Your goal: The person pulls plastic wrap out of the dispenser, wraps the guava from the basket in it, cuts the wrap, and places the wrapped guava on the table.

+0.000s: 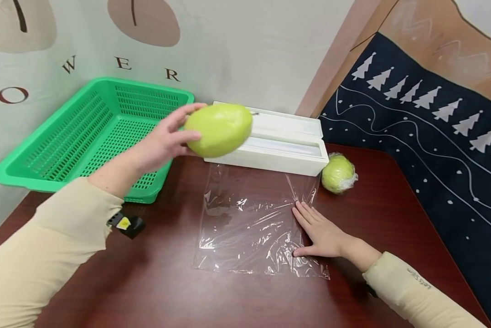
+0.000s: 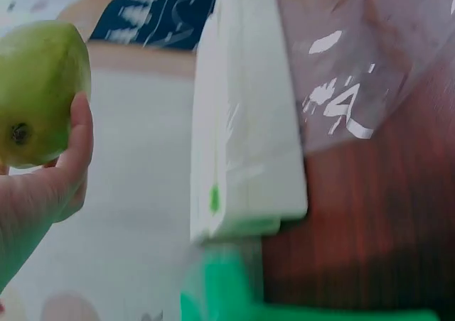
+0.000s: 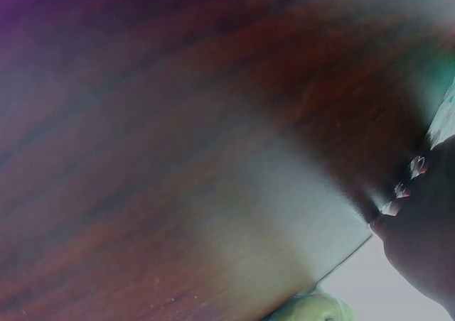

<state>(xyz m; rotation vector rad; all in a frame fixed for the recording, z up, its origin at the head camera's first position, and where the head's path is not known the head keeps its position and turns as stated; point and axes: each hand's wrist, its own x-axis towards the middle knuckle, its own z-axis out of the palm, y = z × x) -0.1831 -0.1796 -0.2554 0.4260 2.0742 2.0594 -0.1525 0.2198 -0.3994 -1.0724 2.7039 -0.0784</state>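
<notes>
My left hand (image 1: 163,136) grips a yellow-green pear (image 1: 220,130) from its blunt end, holding it up in front of the white film dispenser box (image 1: 270,161). The pear's thin stem points right. In the left wrist view, the same pear (image 2: 39,86) shows its dark blossom end by the thumb. A sheet of clear cling film (image 1: 245,228) lies spread on the table, running out from the box toward me. On the film's right edge my right hand (image 1: 323,234) rests with fingers straight and spread, creasing the film around the fingertips.
A second pear (image 1: 336,173), wrapped in film, sits beside the right end of the dispenser box. At the left stands a green plastic basket (image 1: 15,175) with slotted walls. The dark red-brown table (image 1: 159,291) meets printed cloth hangings behind and to the right.
</notes>
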